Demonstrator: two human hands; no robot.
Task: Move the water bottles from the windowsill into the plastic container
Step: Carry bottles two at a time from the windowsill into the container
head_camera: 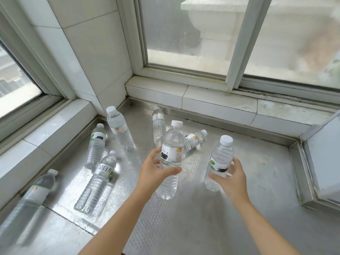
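A: Embossed silvery metal covers the windowsill (211, 208) in front of us, and clear plastic water bottles with white caps are scattered over it.

B: We have one in each hand. Our left hand (154, 170) is wrapped round the middle of a clear white-capped bottle (172, 159), thumb across the front, fingers behind its label. It looks lifted off the sill, cap towards the window.

A: And our right hand (231, 177) grips a second clear bottle with a green-and-white label (219, 161) at its lower half, fingers curled round it. Whether its base touches the metal, we cannot tell.

B: The others are untouched. A tall one (120, 128) stands near the tiled corner, another (158, 126) behind our left-hand bottle, and one lies on its side (195, 139) between the two we hold.

A: To the left, two more stand close together (95, 146), the nearer (97, 181) showing printed characters on its label, and a blurred one (35, 190) sits by the white tiled ledge (55, 129).

B: Beyond it all, the white-framed window (237, 43).
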